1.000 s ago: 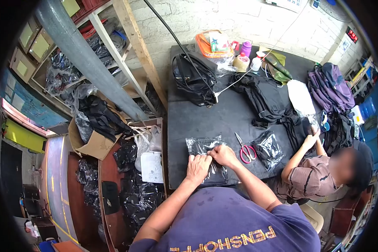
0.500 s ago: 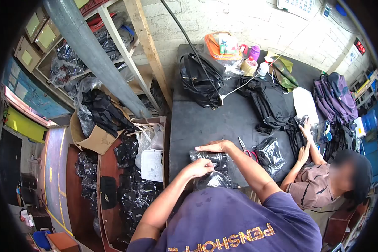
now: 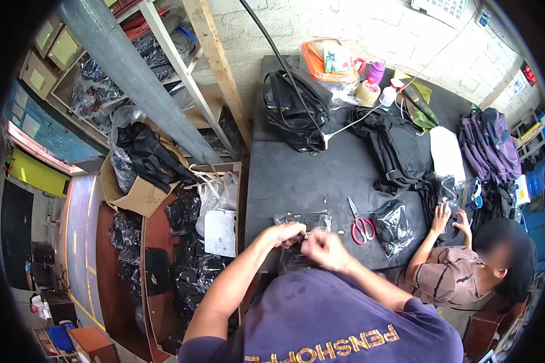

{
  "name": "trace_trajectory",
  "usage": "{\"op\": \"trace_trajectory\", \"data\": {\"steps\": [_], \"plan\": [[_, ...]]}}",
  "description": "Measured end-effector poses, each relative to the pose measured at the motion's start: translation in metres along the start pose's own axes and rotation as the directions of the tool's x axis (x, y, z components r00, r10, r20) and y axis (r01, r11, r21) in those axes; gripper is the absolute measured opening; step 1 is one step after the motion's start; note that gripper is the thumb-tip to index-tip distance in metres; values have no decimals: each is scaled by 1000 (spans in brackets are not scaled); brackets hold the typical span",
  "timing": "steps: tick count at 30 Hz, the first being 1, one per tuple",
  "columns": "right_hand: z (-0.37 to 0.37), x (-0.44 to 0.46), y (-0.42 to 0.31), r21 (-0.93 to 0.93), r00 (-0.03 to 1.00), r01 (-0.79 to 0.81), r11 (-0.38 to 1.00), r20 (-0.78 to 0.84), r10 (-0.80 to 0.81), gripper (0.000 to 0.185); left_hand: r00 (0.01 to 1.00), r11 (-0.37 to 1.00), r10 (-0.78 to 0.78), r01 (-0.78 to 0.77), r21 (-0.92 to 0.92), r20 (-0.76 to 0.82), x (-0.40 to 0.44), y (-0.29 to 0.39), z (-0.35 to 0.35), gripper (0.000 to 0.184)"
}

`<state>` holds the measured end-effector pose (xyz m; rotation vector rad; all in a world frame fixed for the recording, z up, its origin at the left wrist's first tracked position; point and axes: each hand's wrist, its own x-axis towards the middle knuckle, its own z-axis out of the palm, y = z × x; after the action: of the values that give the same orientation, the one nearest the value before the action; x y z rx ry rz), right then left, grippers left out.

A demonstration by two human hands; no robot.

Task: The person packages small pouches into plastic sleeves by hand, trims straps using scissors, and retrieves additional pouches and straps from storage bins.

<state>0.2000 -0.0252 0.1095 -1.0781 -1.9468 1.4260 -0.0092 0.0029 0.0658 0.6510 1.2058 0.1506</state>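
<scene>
A black item in clear plastic wrapping [image 3: 306, 219] lies at the table's front edge, close to my body. My left hand [image 3: 286, 235] is closed over the middle of this package, fingers pinched together on its plastic. Just right of it, my right hand [image 3: 325, 248] is curled and blurred by motion; whatever its fingers hold, if anything, is hidden. Scissors with red-pink handles [image 3: 363, 230] rest on the table to the right of my hands. Beyond them lies another plastic-wrapped black package [image 3: 392, 228].
A co-worker [image 3: 460, 272] sits at the right, hands on a black item. Black bags [image 3: 393, 145], a purple backpack [image 3: 490, 145] and a black handbag [image 3: 293, 112] stand on the table [image 3: 284, 175]. Left are a cardboard box [image 3: 142, 196] and bins of wrapped packages.
My right hand has drawn back from the package's far edge toward my body and curled up beside the left. The left hand has moved slightly up. The co-worker's hands have come nearer their body.
</scene>
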Motion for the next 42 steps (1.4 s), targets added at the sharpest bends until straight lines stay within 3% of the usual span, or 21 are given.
{"op": "trace_trajectory", "data": {"steps": [1,2,5,9,14,15,16,17,22,25,26,29,30,31,32,33,34,38,40,41,42], "plan": [[0,-18,5,-56,987,22,998,162,-12,39,1000,1000,14,-14,-8,-7,0,1,2,19],[1,-17,18,-53,988,15,998,156,-6,39,1000,1000,8,-8,-4,-1,7,-2,2,19],[13,-1,76,-220,991,49,974,-111,-75,40,992,994,103,-106,39,73,44,-21,-5,19],[9,-3,37,-38,980,32,999,-196,-39,38,997,1000,0,1,-13,71,29,-6,-8,18],[7,-14,43,-153,973,100,983,-191,-128,34,979,999,50,-51,-1,198,25,-22,-22,18],[4,-16,43,-247,975,97,964,-170,-141,33,949,927,314,-308,215,10,16,-32,-17,18],[1,-19,42,-337,978,92,937,-148,-150,31,808,752,578,-476,457,-110,6,-42,-12,19],[2,-23,41,-420,981,85,903,-123,-150,30,583,508,800,-527,682,-145,-2,-51,-6,21],[0,-32,35,-392,982,66,918,-135,-128,28,615,667,687,-323,672,-387,-30,-70,12,27],[-3,-41,40,-551,977,139,823,-60,-205,27,715,880,462,-294,373,-526,-7,-84,16,23],[2,-43,39,-549,979,137,824,-52,-198,27,718,885,453,-291,363,-528,-2,-91,23,23],[18,-14,4,-309,992,95,946,-51,-116,29,760,763,543,-624,-169,-356,7,-91,35,21],[19,-7,13,-308,992,95,946,-54,-117,29,760,763,545,-625,-166,-355,6,-91,36,21],[23,5,33,-32,989,-95,995,-120,90,28,748,773,572,-629,-82,-336,2,-91,38,20],[28,17,54,249,945,-265,931,-122,302,26,736,775,599,-632,-1,-316,0,-90,40,20],[29,22,55,506,866,-402,763,-62,497,25,725,771,623,-631,78,-295,1,-93,41,19],[27,19,57,505,865,-404,762,-60,498,25,725,772,622,-631,76,-296,3,-95,41,19],[13,3,59,371,958,-273,887,23,285,20,710,742,601,-666,-76,-367,11,-105,35,19],[8,5,65,19,998,43,999,38,-43,13,727,771,585,-636,-32,-358,6,-102,33,19],[7,6,67,-156,975,215,964,86,-204,10,734,783,580,-622,-6,-352,5,-97,30,19],[7,5,63,-156,975,215,964,82,-205,10,734,783,582,-622,-2,-350,3,-92,25,19]]}}
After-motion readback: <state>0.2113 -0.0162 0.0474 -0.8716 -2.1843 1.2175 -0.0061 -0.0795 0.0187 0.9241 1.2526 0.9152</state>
